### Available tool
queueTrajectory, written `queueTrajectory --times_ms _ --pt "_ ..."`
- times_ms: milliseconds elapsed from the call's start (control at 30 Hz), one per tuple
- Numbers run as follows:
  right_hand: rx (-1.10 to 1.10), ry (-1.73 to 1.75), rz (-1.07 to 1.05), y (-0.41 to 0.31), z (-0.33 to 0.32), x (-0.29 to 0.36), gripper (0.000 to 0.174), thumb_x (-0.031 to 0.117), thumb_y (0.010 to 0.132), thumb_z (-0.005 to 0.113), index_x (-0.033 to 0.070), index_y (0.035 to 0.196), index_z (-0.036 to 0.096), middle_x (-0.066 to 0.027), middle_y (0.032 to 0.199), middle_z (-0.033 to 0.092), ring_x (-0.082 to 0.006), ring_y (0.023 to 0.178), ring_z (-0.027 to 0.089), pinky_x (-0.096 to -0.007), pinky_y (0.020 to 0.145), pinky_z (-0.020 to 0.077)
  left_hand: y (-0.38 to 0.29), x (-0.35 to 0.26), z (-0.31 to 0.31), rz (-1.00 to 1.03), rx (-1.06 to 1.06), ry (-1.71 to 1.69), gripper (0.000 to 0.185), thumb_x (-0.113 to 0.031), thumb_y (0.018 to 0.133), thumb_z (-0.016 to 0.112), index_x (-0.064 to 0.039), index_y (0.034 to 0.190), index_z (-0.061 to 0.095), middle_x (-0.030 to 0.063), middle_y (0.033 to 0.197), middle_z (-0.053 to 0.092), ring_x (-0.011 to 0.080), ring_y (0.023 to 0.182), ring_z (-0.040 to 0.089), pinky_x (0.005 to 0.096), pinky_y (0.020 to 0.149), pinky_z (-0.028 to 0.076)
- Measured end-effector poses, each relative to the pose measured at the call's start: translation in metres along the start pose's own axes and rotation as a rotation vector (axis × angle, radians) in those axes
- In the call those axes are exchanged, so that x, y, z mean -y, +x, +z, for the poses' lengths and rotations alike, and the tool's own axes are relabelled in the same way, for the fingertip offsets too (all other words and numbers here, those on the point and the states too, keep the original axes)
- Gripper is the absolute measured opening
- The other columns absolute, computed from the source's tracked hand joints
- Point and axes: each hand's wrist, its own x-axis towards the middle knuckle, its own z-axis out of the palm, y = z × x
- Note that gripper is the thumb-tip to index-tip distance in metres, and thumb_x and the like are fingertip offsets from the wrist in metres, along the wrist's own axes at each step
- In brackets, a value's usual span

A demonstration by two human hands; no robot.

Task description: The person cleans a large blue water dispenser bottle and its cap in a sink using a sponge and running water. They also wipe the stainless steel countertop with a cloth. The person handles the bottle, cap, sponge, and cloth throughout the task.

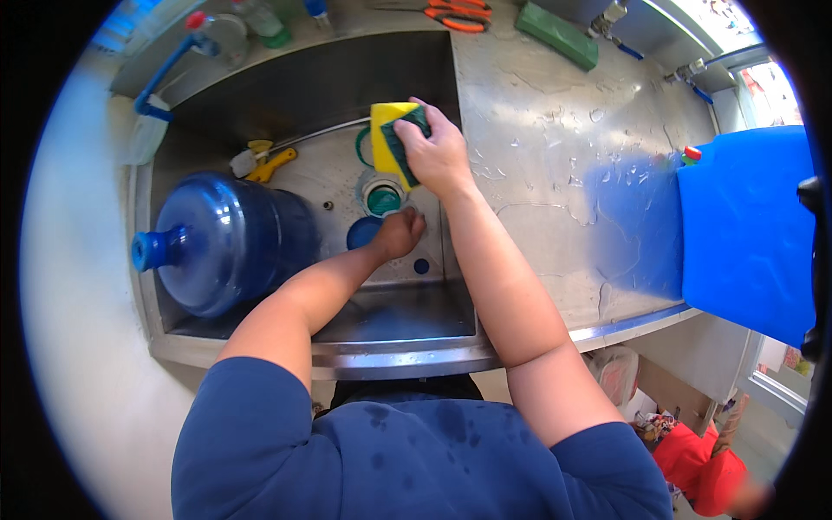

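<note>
My right hand grips a yellow sponge with a dark green scouring side, held above the steel sink. Lower in the basin, my left hand is curled at the edge of a pale round container with green inside its opening; whether the fingers grasp it is hidden. Just beside that hand lies a blue round lid or dish, partly covered by it. A green ring shows behind the container. Off to the right of my left hand sits a small dark blue cap.
A large blue water jug lies on its side in the left of the sink. Behind it are yellow-handled brushes. Orange-handled pliers and a green block rest along the back. A blue plastic container stands right on the wet counter.
</note>
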Motion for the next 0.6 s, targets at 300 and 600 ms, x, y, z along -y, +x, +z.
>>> queueTrajectory --times_ms 300,600 --pt "0.056 -0.274 -0.332 -0.048 0.034 0.012 0.042 0.027 0.089 0.069 -0.002 0.120 0.063 -0.0167 0.116 0.067 -0.0202 0.104 0.064 -0.0322 0.091 0.0492 -0.053 -0.053 -0.160 -0.129 -0.177 -1.490 0.027 -0.029 0.103 0.041 -0.008 0.111 0.056 0.0058 0.106 0.062 0.0174 0.092 0.063 0.0364 0.082 0.054" --pt "0.334 -0.284 -0.463 -0.092 0.117 0.062 0.036 0.011 0.086 0.061 0.011 0.122 0.062 -0.0168 0.125 0.064 -0.0383 0.120 0.056 -0.0420 0.103 0.0434 -0.080 -0.043 -0.176 0.637 0.023 -2.144 0.052 -0.058 0.100 0.040 -0.015 0.124 0.055 0.0034 0.118 0.061 0.0208 0.111 0.058 0.0384 0.100 0.047"
